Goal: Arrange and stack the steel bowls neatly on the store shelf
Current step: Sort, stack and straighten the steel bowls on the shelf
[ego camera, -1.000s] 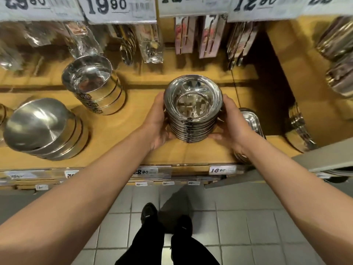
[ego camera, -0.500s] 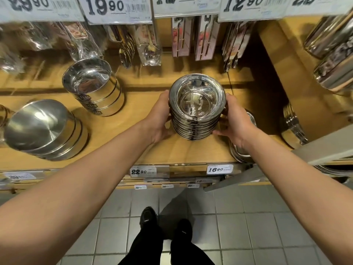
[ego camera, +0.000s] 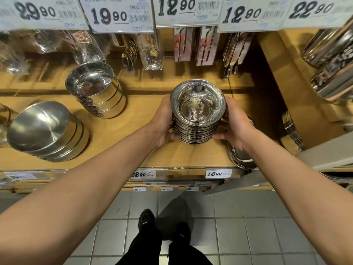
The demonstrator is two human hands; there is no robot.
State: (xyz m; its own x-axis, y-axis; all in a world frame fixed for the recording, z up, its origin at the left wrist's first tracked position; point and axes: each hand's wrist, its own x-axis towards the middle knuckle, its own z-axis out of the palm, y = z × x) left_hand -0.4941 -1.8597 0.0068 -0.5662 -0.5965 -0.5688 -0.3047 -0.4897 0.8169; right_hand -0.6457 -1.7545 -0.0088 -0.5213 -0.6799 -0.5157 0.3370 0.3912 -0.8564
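A stack of several small shiny steel bowls stands upright on the wooden shelf, right of its middle. My left hand clasps the stack's left side and my right hand clasps its right side. Further left on the shelf sit a stack of straight-walled steel bowls and a tilted stack of larger matte steel bowls near the front edge.
Packaged spoons and cutlery hang behind the shelf under price tags. Steel trays lie under my right wrist at the shelf's right front. More steel ware fills the right-hand bay. My feet stand on the tiled floor below.
The stack has shifted slightly right and further back on the shelf, with both hands still around it. The view has tilted up a little.
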